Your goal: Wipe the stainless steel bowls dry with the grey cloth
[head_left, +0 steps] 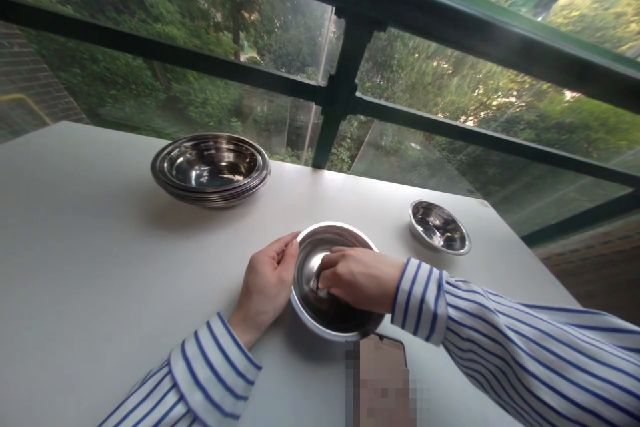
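A shiny metal bowl [330, 327] is at the middle of the white table, tilted slightly. My left hand [266, 283] pinches its left rim between thumb and fingers. Inside the bowl, my right hand [357, 275] is closed, its fingertips down by the inner left wall. A small greyish patch shows at those fingertips; whether it is a held thing or a reflection, I cannot tell. The right wrist crosses the bowl's right rim and hides part of it.
Nested metal bowls [213, 199] stand at the back left of the table [75, 247]. A smaller metal bowl [440, 227] sits at the right. Close to the front edge lies a blurred, phone-like object [384, 383]. Green-framed glass [345, 67] runs behind the table.
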Demonstrator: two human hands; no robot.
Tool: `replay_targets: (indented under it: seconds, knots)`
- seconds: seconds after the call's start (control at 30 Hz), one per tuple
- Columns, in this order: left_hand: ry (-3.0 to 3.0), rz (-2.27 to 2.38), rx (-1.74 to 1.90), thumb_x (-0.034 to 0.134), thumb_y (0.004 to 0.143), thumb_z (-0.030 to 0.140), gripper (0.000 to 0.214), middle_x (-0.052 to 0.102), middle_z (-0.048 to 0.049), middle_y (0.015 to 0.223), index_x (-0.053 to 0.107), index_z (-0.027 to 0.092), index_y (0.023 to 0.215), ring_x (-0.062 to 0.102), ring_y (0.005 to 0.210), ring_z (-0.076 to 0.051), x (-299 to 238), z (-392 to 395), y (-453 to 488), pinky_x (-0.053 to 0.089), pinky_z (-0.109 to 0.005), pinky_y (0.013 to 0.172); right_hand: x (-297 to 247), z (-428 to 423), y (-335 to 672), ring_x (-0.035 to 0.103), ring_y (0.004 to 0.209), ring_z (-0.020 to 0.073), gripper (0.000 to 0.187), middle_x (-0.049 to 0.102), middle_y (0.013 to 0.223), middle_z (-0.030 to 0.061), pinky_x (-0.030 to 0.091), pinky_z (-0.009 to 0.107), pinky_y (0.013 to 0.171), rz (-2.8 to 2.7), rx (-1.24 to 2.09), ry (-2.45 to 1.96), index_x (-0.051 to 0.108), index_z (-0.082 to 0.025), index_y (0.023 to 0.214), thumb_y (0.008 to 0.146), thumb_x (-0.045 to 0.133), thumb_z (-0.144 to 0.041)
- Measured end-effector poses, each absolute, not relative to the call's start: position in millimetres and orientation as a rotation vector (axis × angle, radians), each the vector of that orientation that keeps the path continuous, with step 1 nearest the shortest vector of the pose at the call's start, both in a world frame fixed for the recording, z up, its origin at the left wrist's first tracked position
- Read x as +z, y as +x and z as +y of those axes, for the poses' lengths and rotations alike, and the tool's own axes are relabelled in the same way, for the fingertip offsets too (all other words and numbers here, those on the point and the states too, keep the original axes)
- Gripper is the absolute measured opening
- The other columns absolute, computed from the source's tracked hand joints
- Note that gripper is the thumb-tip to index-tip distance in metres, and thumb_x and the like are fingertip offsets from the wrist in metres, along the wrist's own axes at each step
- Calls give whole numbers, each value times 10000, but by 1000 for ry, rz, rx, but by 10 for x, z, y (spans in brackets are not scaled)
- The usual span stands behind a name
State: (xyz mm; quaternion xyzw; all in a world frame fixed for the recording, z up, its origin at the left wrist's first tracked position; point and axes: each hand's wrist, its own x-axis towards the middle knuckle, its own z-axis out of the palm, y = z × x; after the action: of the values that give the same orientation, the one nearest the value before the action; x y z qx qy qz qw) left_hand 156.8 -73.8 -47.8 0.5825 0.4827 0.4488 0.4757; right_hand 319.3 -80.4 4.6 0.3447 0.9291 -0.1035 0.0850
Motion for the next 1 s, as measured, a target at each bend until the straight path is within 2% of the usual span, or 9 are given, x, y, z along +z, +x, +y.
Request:
replay_targets:
  seconds: [0.13, 0.3, 0.53, 0.8, 1.0]
  knots:
    - [1417, 1205, 1110, 503, 798, 350, 352, 704, -85, 961, 657, 116, 1010, 646, 848, -191, -468, -742, 1572, 488, -273, 797, 21, -799, 3207, 520, 714, 149, 164, 620, 784, 73, 381, 284, 736, 2742, -220, 1182, 649, -127, 758, 809, 493, -127]
    - [1384, 1215, 1117, 512, 789, 356, 352, 708, -87, 941, 661, 116, 998, 645, 866, -208, -449, -742, 1585, 488, -297, 807, 29, -907, 3167, 507, 755, 147, 133, 610, 825, 55, 383, 257, 708, 2792, -340, 1112, 645, -151, 767, 766, 520, -109]
    - [1372, 1241, 1114, 516, 781, 384, 389, 703, -98, 963, 649, 113, 1028, 650, 846, -215, -444, -772, 1592, 497, -308, 790, -6, -768, 3206, 527, 765, 166, 171, 616, 826, 87, 387, 300, 770, 2734, -146, 1320, 654, -108, 785, 816, 492, -152]
    - [1384, 1253, 1139, 500, 797, 347, 352, 689, -89, 1016, 651, 119, 1019, 638, 890, -208, -432, -761, 1625, 481, -301, 825, 59, -896, 3137, 531, 786, 140, 163, 617, 827, 59, 391, 249, 752, 2788, -442, 1076, 667, -152, 800, 769, 519, -92]
    - [1435, 1247, 1132, 491, 803, 345, 352, 685, -81, 1032, 652, 129, 1029, 631, 914, -209, -412, -774, 1616, 463, -305, 858, -35, -723, 3174, 539, 771, 167, 163, 612, 827, 97, 392, 296, 775, 2739, -160, 1405, 666, -105, 808, 794, 507, -140]
